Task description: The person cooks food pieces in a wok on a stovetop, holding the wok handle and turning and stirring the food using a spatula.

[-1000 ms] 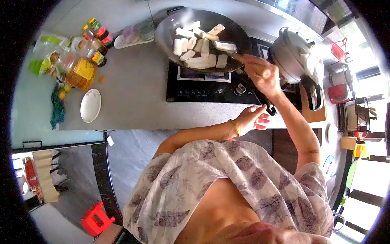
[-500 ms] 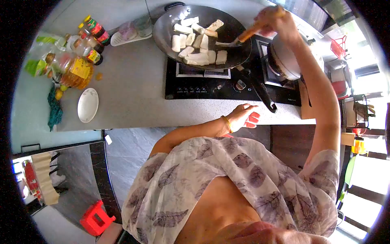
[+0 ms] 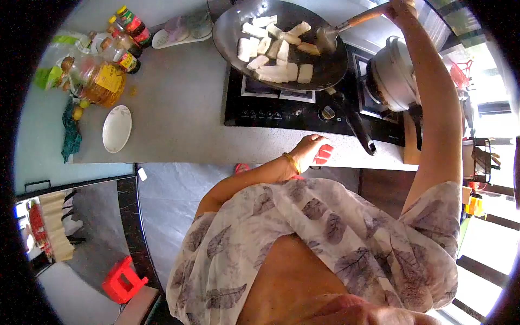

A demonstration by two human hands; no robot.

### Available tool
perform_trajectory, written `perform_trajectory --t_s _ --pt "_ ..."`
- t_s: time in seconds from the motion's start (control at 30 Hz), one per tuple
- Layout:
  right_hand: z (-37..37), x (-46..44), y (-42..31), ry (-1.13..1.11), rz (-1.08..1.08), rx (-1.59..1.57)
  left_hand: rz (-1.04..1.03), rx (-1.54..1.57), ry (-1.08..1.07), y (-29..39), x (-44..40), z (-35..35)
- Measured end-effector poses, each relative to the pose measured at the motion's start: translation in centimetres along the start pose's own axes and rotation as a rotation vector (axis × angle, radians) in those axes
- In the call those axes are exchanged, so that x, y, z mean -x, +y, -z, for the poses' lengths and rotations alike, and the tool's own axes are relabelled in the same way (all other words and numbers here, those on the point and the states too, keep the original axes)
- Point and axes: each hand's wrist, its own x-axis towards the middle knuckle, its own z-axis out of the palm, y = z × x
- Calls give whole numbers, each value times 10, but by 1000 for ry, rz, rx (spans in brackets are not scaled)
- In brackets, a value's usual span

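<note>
The wooden-handled spatula (image 3: 355, 21) slanted from inside the wok (image 3: 227, 39) out past its right rim into the grasp of the right hand (image 3: 402, 10), while the left hand (image 3: 314, 150), empty and slack, hung on the wok's near side.

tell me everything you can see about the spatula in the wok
The spatula has a brown, wood-looking handle joined by a greyish, metal-looking neck to a broad grey blade. It slants across the right rim of the wok, blade lower, inside, beside the pale food pieces. The right hand grips the handle's far end. Whether the blade touches the nearest piece is unclear.
</note>
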Motion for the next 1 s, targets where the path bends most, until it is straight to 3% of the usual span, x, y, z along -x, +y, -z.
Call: perform_trajectory --t_s 0.1,0.2,0.33,0.47,0.57,0.67,0.77,0.8,0.93,1.0 --pt "19 -7 3 -45 50 10 18 -9 10 -2 -2 -1" --pt "26 45 -18 39 231 94 22 -45 -2 -2 -1 -4" --pt "48 27 -26 -227 196 152 36 -61 -19 -3 1 -6" --pt "58 105 -50 -339 267 12 -3 -67 -31 0 12 8" --pt "64 135 -37 -573 408 120 -25 -96 15 5 33 23" --pt "58 184 -38 -709 731 232 9 15 69 1 44 55" --pt "46 168 2 -809 868 256 2 75 160 2 64 73" --pt "44 161 13 -853 1069 377 0 116 184 -2 67 81" --pt "20 177 14 -954 1248 503 -49 244 183 -14 82 102" --pt "6 181 17 -966 1212 548 -72 271 211 -15 89 100"
